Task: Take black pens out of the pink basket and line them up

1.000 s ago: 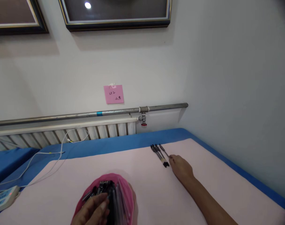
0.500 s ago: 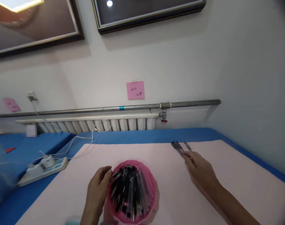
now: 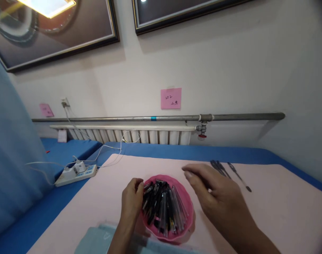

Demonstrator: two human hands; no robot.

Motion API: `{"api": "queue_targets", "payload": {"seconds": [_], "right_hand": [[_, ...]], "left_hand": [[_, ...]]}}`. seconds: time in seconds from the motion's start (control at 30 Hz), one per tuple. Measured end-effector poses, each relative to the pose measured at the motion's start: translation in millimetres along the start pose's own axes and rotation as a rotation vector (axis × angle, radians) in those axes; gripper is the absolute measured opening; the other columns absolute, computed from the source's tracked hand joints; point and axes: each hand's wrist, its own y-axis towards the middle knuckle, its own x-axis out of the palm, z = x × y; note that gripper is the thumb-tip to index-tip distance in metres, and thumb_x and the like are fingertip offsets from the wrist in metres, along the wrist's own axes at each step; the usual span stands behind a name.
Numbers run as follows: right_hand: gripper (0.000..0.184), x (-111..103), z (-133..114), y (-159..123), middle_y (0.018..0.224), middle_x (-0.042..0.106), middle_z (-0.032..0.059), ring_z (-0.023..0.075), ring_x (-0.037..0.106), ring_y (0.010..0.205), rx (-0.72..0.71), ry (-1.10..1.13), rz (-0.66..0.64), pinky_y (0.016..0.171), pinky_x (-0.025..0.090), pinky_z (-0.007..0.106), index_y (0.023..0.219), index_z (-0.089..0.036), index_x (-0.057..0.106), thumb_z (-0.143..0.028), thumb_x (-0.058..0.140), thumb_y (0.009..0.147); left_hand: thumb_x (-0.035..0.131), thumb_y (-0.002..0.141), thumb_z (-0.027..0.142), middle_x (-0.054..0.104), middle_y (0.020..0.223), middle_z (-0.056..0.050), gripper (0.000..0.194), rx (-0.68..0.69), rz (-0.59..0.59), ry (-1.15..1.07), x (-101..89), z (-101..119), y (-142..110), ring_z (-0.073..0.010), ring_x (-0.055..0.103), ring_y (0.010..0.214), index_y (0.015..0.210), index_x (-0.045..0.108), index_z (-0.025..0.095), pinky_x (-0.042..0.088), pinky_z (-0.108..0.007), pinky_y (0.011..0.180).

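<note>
Left hand (image 3: 133, 197): fingers curled at the left rim of a round, pink, scallop-edged bowl (image 3: 188, 197); cannot tell whether it grips rim or pen. Right hand (image 3: 216, 197): right of the bowl, fingers loosely curved, thumb and forefinger slightly parted, nothing visible between them.

Bowl contents: mixed heap of black and clear plastic pens (image 3: 161, 204), overlapping. Judgement: a light pinch near one free end should separate a single pen best; steadying the rim limits tipping.

On the pale pink mat (image 3: 277, 211), beyond the right hand: a close group of dark slim pens (image 3: 219, 167), lower ends hidden by that hand; one dark-ended pen (image 3: 239, 177) lies apart, slanted.

Pale teal fabric (image 3: 94, 240) bunches at the near edge, close to the bowl; possible snag. White power strip (image 3: 87, 173) and its cables sit left, clear of both hands.
</note>
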Motion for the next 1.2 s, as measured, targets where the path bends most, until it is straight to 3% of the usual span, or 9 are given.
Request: {"api": "queue_targets", "payload": {"seconds": [0.1,0.2,0.47,0.6,0.73,0.9,1.0,1.1,1.2], "right_hand": [[0.016,20,2,4,0.082,0.067,0.002,0.0163,0.061,0.075,0.055,0.1,0.035,0.067,0.046,0.025,0.082,-0.023,0.062,-0.027,0.046,0.083],[0.017,30,20,5,0.08,0.067,0.0019,0.0157,0.061,0.074,0.058,0.115,-0.031,0.067,0.046,0.025,0.081,-0.022,0.061,-0.025,0.045,0.084],[0.018,22,67,17,0.078,0.066,0.0021,0.0164,0.06,0.072,0.036,-0.055,-0.036,0.065,0.044,0.027,0.078,-0.02,0.06,-0.02,0.043,0.081],[0.019,25,72,18,0.079,0.065,0.0028,0.0169,0.059,0.073,0.069,-0.111,-0.124,0.065,0.042,0.029,0.079,-0.02,0.059,-0.02,0.04,0.083],[0.021,26,70,19,0.081,0.065,0.0032,0.0171,0.058,0.074,0.09,-0.164,-0.216,0.064,0.04,0.028,0.078,-0.02,0.058,-0.021,0.037,0.084],[0.024,32,68,15,0.074,0.066,0.0045,0.0159,0.057,0.066,0.154,-0.337,-0.515,0.054,0.033,0.024,0.071,-0.019,0.059,-0.019,0.037,0.081],[0.023,42,66,7,0.07,0.068,0.0064,0.0181,0.06,0.063,0.159,-0.389,-0.618,0.052,0.03,0.025,0.068,-0.019,0.062,-0.018,0.041,0.078],[0.021,53,60,-1,0.073,0.07,0.0085,0.0217,0.062,0.064,0.171,-0.416,-0.662,0.05,0.029,0.025,0.073,-0.02,0.065,-0.02,0.044,0.076],[0.019,57,53,-6,0.073,0.071,0.0084,0.0228,0.064,0.062,0.182,-0.428,-0.704,0.048,0.028,0.025,0.074,-0.021,0.064,-0.022,0.046,0.076]], "left_hand": [[0.05,0.075,0.029,0.067,0.079,-0.005,0.016,0.033,-0.025,0.064,1.6,-1,0,-0.0195,0.06,0.075,0.079,0.063,0.021,0.041,-0.029,0.07],[0.049,0.076,0.027,0.066,0.08,-0.005,0.016,0.057,-0.054,0.153,2.5,-1,0,-0.0192,0.058,0.077,0.079,0.062,0.02,0.04,-0.029,0.071],[0.047,0.072,0.013,0.061,0.083,-0.005,0.019,0.224,-0.238,0.605,20.2,9,-12,-0.019,0.053,0.082,0.076,0.064,0.021,0.036,-0.03,0.075],[0.049,0.069,0.012,0.062,0.096,-0.01,0.023,0.243,-0.285,0.913,29.7,16,-22,-0.0264,0.05,0.092,0.081,0.066,0.02,0.032,-0.038,0.078],[0.045,0.072,0.012,0.062,0.099,-0.013,0.028,0.225,-0.268,1.029,32.8,21,-27,-0.0292,0.05,0.093,0.088,0.066,0.018,0.03,-0.04,0.077],[0.042,0.074,0.012,0.062,0.096,-0.015,0.028,0.204,-0.286,1.049,34.4,23,-28,-0.0305,0.051,0.093,0.086,0.067,0.015,0.028,-0.041,0.077],[0.041,0.076,0.014,0.062,0.094,-0.015,0.025,0.179,-0.255,0.992,30.9,24,-28,-0.0289,0.052,0.089,0.083,0.066,0.015,0.029,-0.04,0.076],[0.04,0.078,0.017,0.062,0.086,-0.013,0.022,0.158,-0.194,0.833,22.7,22,-27,-0.0248,0.053,0.081,0.078,0.063,0.015,0.032,-0.035,0.072],[0.045,0.077,0.019,0.061,0.077,-0.008,0.015,0.073,-0.158,0.536,15.0,20,-24,-0.0207,0.053,0.075,0.074,0.06,0.017,0.034,-0.031,0.068]]}}
